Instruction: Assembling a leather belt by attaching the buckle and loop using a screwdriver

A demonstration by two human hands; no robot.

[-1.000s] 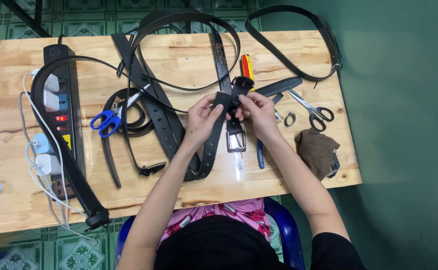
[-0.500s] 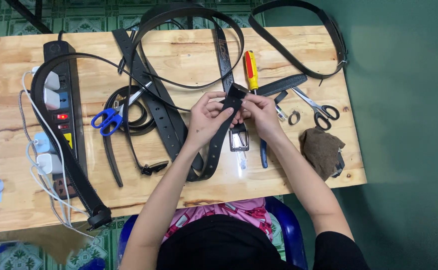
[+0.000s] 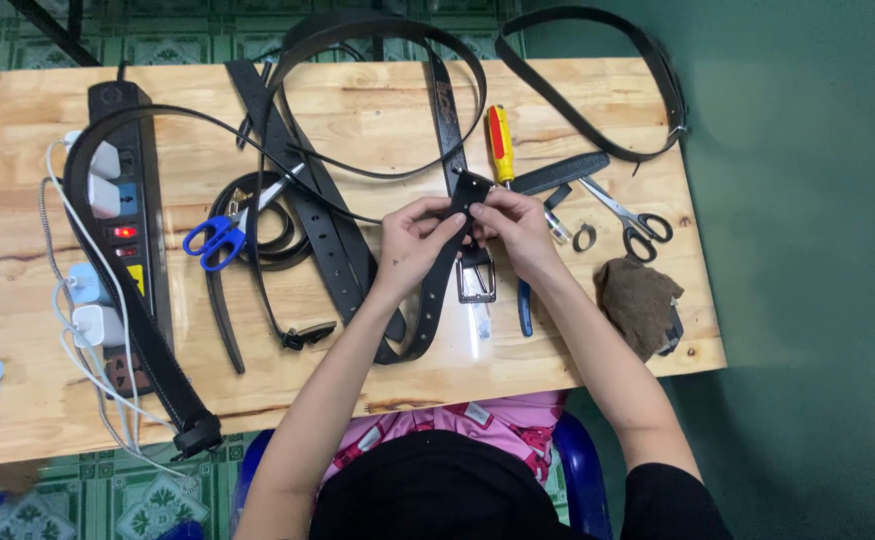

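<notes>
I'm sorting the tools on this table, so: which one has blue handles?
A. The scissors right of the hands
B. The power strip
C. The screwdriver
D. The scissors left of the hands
D: the scissors lying on the coiled belts left of the hands have blue handles, while the other scissors have black ones and the screwdriver is yellow and red.

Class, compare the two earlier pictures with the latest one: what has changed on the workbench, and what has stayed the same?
Little moved. The left hand and right hand keep pinching the end of the black belt, lifting it slightly away from the person; the metal buckle hangs below as before. Nothing was picked up or released. The blue scissors, screwdriver and power strip stayed put.
</notes>
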